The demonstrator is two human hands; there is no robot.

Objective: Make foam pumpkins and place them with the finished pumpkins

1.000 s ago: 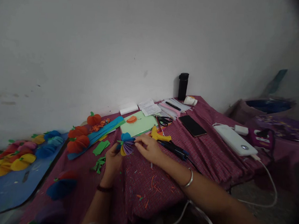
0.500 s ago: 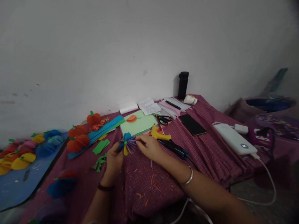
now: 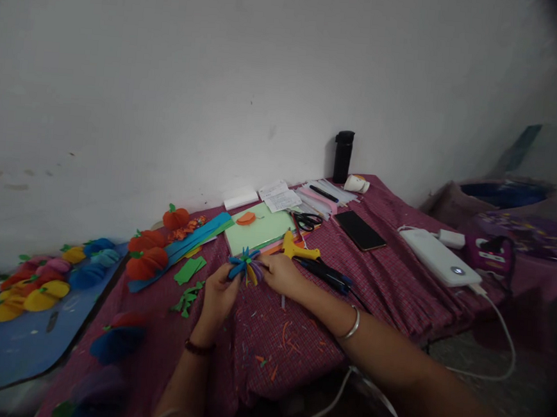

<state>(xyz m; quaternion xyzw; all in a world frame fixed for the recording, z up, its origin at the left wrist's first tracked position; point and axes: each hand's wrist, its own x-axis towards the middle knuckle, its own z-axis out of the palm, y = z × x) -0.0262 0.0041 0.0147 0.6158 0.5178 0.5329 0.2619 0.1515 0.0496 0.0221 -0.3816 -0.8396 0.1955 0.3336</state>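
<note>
With L hand (image 3: 221, 292) clamped on one side and R hand (image 3: 281, 275) pinching the other, holding multicol. folded paper (image 3: 246, 267) above table (image 3: 392, 293), nr yellow glue gun (image 3: 299, 250), now turned more face-on vs. a sec ago, prob. easier to work on.

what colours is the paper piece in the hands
The paper piece is blue, yellow and purple, with some green, in the head view.

Smudged pale wall (image 3: 196, 86), dim light
</note>
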